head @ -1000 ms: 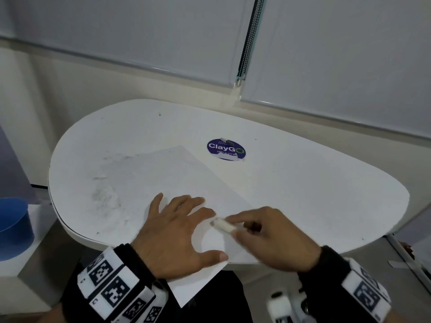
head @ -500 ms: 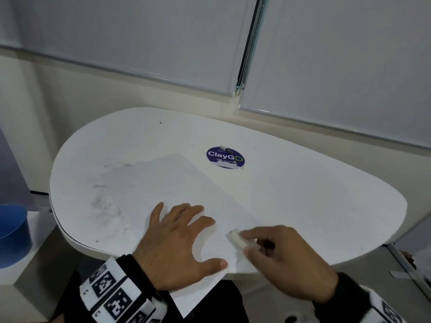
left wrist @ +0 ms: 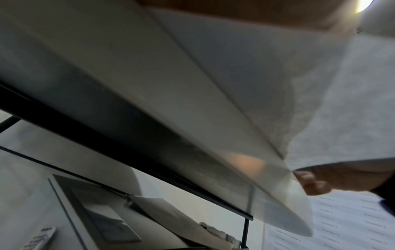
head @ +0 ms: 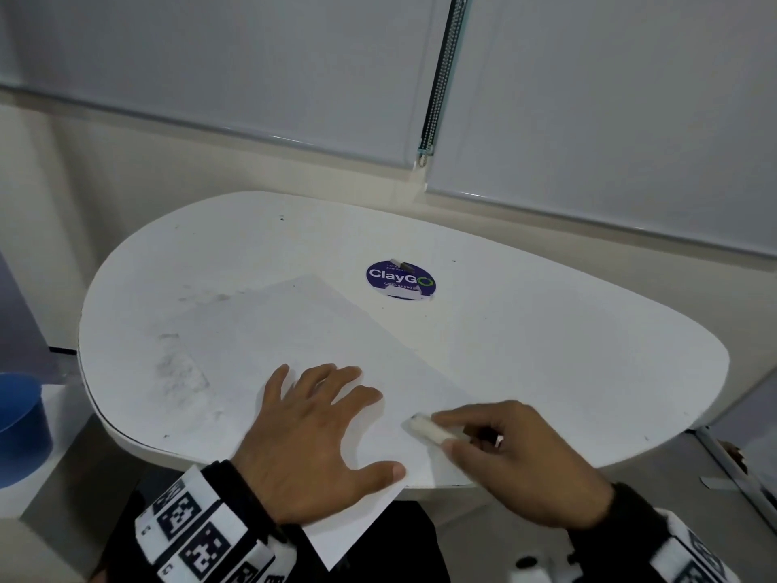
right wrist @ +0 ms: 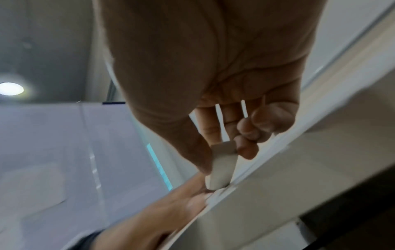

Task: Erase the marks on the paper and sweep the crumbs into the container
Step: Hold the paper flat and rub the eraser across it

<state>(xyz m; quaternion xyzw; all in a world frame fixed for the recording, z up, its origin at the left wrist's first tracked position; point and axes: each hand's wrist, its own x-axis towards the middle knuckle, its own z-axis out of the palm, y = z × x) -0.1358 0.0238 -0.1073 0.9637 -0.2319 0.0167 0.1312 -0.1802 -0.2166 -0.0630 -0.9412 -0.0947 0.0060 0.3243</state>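
While the right hand (head: 517, 460) pinches the white eraser (head: 429, 428) between thumb and fingertips, with the eraser's tip down on the paper (head: 319, 330), the left hand (head: 311, 427) lies flat, fingers spread, pressing the sheet against the tabletop (head: 567, 351). Taking the paper as the landmark: the eraser sits at its near right part, just beside the left hand's thumb; grey smudges (head: 181, 372) show at its far left side, and I cannot tell whether they lie on the sheet or on the tabletop beside it; the blue container (head: 21, 431) stands well apart to its left, lower than the tabletop. The paper's near corner hangs over the tabletop edge, unsupported, as the left wrist view also shows. That overhang is the main risk: a hard stroke toward the body could buckle or crease the sheet there, or tear it at the edge. Rubbing away from the pinning hand could drag the sheet askew, since only one area is held down. Short strokes near the thumb might also knock the eraser out of so light a grip. Any crumbs are too small to see; a careless sweep would likely scatter them off the near edge rather than toward the container.
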